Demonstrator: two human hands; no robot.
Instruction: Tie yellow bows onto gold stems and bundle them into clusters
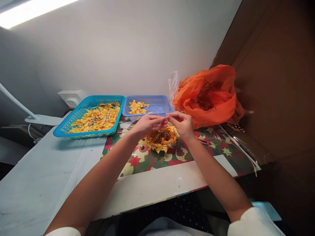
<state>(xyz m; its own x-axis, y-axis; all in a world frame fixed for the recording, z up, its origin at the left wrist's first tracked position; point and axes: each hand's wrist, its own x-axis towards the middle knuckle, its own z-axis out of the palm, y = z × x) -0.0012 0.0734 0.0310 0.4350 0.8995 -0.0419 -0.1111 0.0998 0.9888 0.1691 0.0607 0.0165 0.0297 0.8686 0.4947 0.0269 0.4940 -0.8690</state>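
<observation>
A ring-shaped bundle of yellow bows (161, 146) with small silver bells lies on the patterned sheet, its golden wire stems gathered in the middle. Just above it, my left hand (147, 124) and my right hand (181, 124) meet at the fingertips. Both hands are closed in a pinch. A thin clear strand shows between them; which fingers grip it, and what else is pinched there, is too small to make out. My left fingers partly hide the back of the bundle.
Behind stand a teal basket (113, 130) of yellow bows with bells and a blue basket (161, 106) with fewer bows. An orange bag (221, 95) sits back right. Scissors (204, 142) and loose strands (242, 149) lie right; a lamp base (45, 119) stands left.
</observation>
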